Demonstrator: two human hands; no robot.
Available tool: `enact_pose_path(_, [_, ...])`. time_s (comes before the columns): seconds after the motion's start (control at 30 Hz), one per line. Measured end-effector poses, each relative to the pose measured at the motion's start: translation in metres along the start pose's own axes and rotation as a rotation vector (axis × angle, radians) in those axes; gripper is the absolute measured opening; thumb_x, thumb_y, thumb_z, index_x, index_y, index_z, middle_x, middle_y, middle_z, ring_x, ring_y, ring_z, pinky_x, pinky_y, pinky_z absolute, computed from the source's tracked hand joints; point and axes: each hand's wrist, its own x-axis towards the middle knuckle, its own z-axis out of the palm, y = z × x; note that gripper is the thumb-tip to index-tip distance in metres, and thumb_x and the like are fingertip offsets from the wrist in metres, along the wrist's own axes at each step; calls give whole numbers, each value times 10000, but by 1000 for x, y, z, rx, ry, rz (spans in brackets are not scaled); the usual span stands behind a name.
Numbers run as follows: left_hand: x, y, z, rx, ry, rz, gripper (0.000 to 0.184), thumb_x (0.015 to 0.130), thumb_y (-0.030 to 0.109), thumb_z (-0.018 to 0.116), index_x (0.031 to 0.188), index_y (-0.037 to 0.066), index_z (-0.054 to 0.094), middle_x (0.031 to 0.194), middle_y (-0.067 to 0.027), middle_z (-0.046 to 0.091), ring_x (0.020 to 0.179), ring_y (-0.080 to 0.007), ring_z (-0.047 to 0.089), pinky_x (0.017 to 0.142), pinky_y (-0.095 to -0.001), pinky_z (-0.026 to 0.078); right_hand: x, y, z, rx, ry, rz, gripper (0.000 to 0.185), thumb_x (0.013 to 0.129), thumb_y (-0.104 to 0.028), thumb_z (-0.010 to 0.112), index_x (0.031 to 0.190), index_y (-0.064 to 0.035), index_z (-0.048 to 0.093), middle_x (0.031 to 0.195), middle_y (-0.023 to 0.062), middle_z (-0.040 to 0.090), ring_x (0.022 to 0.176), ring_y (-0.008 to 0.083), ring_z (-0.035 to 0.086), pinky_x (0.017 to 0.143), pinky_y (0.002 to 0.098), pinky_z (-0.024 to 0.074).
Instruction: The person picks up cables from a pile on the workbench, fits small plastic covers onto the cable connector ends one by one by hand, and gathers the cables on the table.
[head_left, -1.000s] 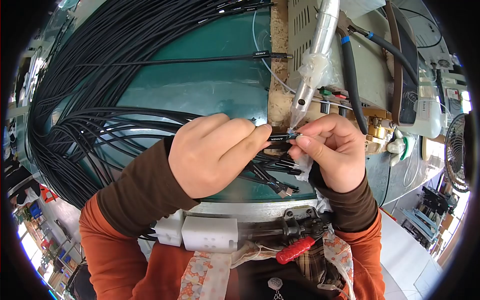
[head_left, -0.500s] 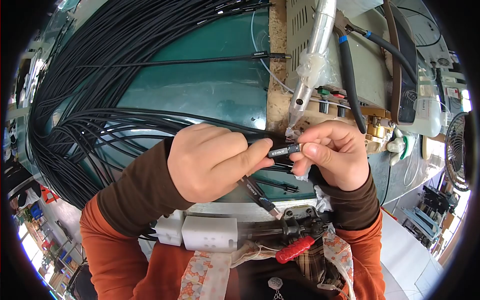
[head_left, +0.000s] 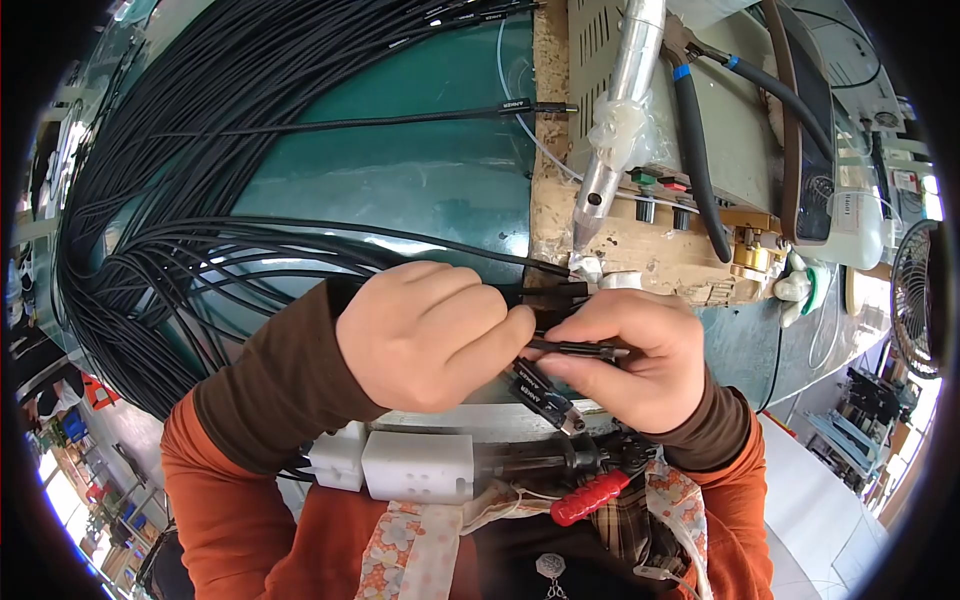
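My left hand [head_left: 430, 335] is closed in a fist around black cables near their plug ends. From under it sticks a black cable plug [head_left: 545, 395] with a printed label, slanting down to the right. My right hand [head_left: 640, 360] pinches a second cable plug [head_left: 585, 349] between thumb and fingers, its metal tip pointing right. That plug is seen edge-on, and its cable runs back into my left fist. Just above the right fingers lie another black cable end [head_left: 555, 289] and a crumpled white wipe [head_left: 620, 281], below the tip of a metal nozzle [head_left: 590, 215].
A large bundle of black cables [head_left: 130, 210] fills the left of the green mat [head_left: 420, 170]. Pliers [head_left: 700, 150] rest on a beige box [head_left: 735, 140] with knobs. Along the table's front edge are a white block [head_left: 418, 467] and a clamp with a red handle [head_left: 590, 500].
My right hand has moved down and slightly left. The pinched plug has turned from label-up to edge-on and sits lower. The other plug has shifted slightly right.
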Motion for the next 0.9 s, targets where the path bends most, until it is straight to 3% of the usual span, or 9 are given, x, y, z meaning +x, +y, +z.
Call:
enact_pose_path(0.23, [6,5,-17,-14,-132,11,100,793,147,657,792,72,593,661,2,399,505,-133,366,453,-245,328,-4,-3,-8,17,-23,21,132,701,48,723,784,1,632,677,37,578,536,141,475,495,242,389])
enact_pose_path(0.4, [5,1,-11,-16,-164,-25,92,776,133,657,805,67,599,707,-18,457,529,-150,399,487,-247,368,7,-1,-5,-229,-26,-268,144,695,55,717,786,-1,620,689,55,578,535,164,476,503,253,402])
enact_pose_path(0.57, [3,-5,6,-70,-33,-61,121,747,108,671,838,54,613,761,-36,508,548,-166,421,518,-247,397,13,-6,5,-502,70,-502,152,708,50,703,818,10,606,693,80,577,539,185,485,505,264,412])
enact_pose_path(0.73, [0,0,5,-153,-31,-177,181,708,67,682,878,39,625,803,-44,537,581,-180,444,552,-252,421,7,-2,-4,-123,82,-73,146,755,48,685,873,23,603,726,73,596,548,152,514,521,240,437])
enact_pose_path(0.87, [2,2,-6,-190,-109,-260,364,647,-23,679,1008,1,636,841,-64,583,631,-200,494,590,-273,433,-1,2,-9,182,107,277,143,792,46,671,916,34,601,753,67,612,555,126,537,533,220,456])
enact_pose_path(0.9, [2,2,-5,-191,-109,-260,364,647,-23,679,1008,1,636,841,-64,583,631,-200,494,590,-273,433,0,3,-9,181,107,278,143,792,46,671,916,34,601,753,67,612,555,126,537,533,220,456])
